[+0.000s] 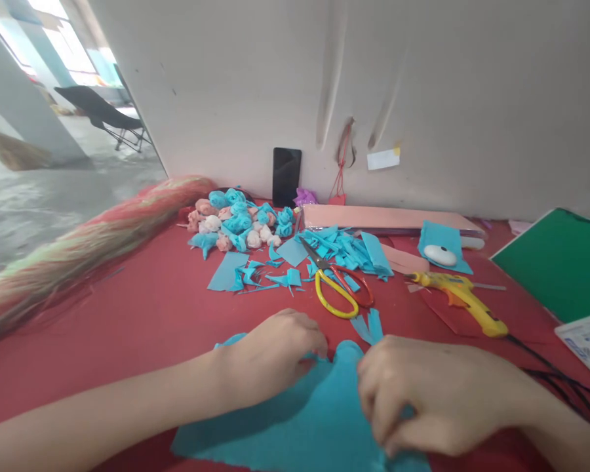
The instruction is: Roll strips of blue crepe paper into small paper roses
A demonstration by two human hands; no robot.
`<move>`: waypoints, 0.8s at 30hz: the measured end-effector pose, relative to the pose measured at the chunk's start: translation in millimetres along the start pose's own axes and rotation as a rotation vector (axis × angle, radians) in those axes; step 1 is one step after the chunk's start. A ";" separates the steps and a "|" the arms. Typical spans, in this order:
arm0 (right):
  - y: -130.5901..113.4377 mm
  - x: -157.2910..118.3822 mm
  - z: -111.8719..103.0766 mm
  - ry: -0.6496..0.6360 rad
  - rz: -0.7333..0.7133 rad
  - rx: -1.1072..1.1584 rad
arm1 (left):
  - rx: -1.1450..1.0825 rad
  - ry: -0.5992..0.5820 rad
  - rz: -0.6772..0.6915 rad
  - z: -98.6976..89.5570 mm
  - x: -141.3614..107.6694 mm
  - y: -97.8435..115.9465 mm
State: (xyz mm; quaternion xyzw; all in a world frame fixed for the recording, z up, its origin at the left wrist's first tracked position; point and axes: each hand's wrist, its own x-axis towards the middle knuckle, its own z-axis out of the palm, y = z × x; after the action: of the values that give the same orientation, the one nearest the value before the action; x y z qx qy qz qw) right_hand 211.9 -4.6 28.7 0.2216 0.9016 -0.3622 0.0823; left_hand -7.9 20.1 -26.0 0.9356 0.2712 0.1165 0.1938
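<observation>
A large sheet of blue crepe paper lies on the red tabletop close to me. My left hand rests over its upper edge, fingers curled down and closed on the paper there. At the sheet's right side my right hand has its fingers closed round the paper, and a bit of blue shows between thumb and fingers. Just above the right hand lies a small forked blue strip. Scissors with one yellow and one red handle lie beyond the hands, blades partly over blue scraps.
Blue, pink and white paper flowers are heaped at the back left. A yellow glue gun with a black cord lies right, near a white mouse-shaped object. A black phone leans on the wall. A fringed bundle lines the left edge.
</observation>
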 end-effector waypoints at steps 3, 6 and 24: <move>4.0 19.9 13.0 -0.060 0.091 -0.071 | -0.022 0.016 0.004 0.2 0.7 0.0; 2.2 26.7 17.6 -0.094 0.153 -0.097 | -0.041 0.022 0.017 1.4 1.1 -1.9; 2.4 17.5 8.8 -0.177 0.168 -0.027 | -0.033 0.019 0.019 0.4 3.0 -8.9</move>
State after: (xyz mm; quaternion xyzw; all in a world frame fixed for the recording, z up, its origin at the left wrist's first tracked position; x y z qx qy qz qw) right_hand 197.4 -3.1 15.4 0.2622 0.8739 -0.3601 0.1948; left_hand -9.4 28.6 -29.8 0.9336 0.2624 0.1315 0.2054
